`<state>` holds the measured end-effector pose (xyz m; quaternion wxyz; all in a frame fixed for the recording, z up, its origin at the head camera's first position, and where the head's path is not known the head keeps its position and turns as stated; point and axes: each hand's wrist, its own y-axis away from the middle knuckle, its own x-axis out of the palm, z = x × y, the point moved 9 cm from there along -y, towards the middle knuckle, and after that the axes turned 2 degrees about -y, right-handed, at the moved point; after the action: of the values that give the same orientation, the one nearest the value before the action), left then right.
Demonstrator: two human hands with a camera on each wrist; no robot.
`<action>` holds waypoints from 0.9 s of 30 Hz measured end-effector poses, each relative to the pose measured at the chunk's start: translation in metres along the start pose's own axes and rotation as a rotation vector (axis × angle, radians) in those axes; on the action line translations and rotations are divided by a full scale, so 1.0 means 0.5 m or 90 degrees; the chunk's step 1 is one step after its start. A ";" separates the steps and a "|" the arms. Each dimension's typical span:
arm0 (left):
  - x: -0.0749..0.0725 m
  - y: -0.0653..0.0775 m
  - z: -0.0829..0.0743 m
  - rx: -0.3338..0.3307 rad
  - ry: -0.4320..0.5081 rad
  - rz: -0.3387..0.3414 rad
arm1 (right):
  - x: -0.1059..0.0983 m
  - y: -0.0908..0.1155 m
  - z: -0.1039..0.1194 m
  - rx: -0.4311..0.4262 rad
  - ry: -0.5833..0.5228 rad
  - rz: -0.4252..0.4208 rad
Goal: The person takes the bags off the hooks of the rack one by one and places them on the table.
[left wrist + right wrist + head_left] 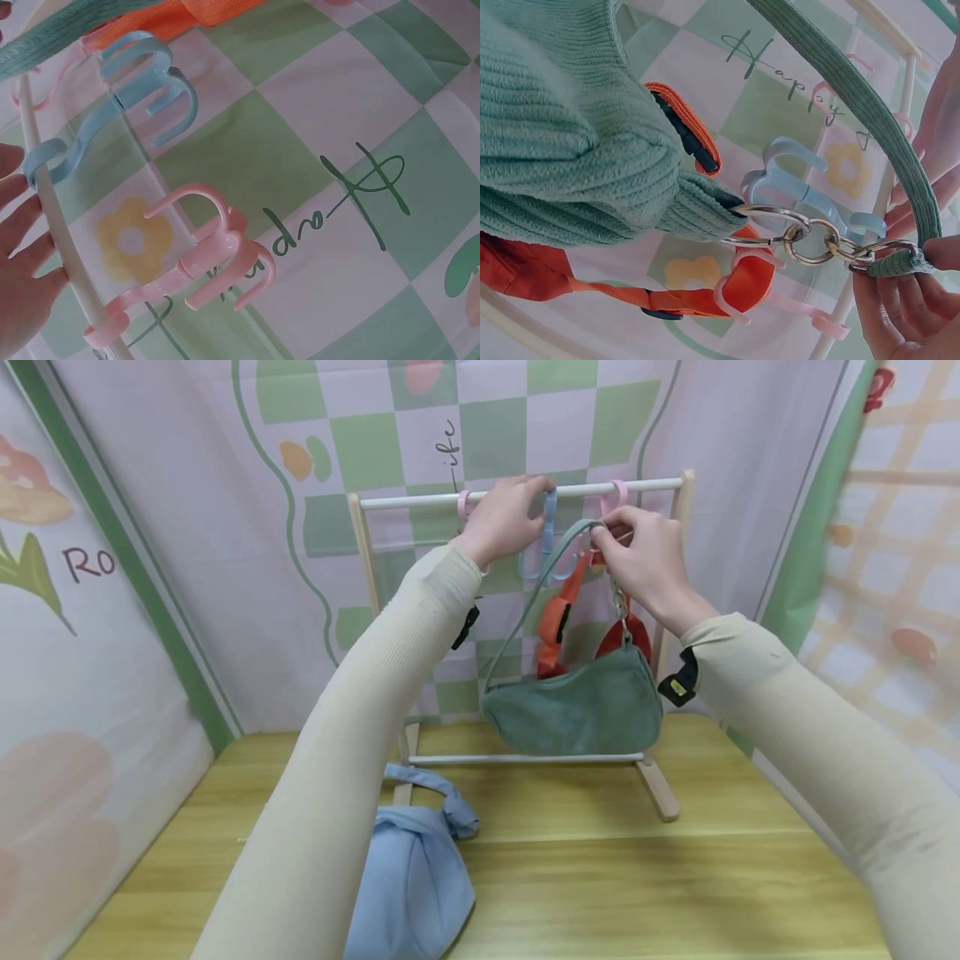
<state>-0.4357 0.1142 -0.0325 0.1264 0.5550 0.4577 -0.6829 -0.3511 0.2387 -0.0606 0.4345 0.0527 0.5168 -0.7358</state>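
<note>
My right hand (648, 560) pinches the strap (855, 90) of a green corduroy shoulder bag (577, 710) close to its metal chain (821, 244). The bag hangs from this grip in front of the rack, its strap looping up on the left. Beside it, my left hand (506, 518) reaches over the rack's white top rod (405, 502), fingers extended along the rod near the blue hook (135, 90). That multi-pronged hook hangs from the rod with bare prongs. Behind the green bag, an orange-red bag (555, 618) hangs by its strap from a pink hook (731, 296).
Another pink hook (214, 259) hangs on the rod left of the blue one. A light blue bag (412, 885) lies on the wooden table (600, 877), partly behind my left forearm. The rack's wooden foot (658, 789) stands at the right. Patterned cloth (367, 452) backs the scene.
</note>
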 end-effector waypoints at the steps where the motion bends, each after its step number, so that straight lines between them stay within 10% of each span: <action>1: 0.000 0.000 0.000 0.000 0.000 -0.002 | -0.001 0.002 0.002 -0.003 -0.002 -0.002; 27: -0.004 0.014 -0.009 -0.007 -0.024 -0.024 | -0.014 0.065 0.025 -0.049 -0.053 -0.022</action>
<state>-0.4272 0.1132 -0.0341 0.1250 0.5326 0.4691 -0.6933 -0.3194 0.2300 -0.0745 0.4443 -0.0038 0.5268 -0.7246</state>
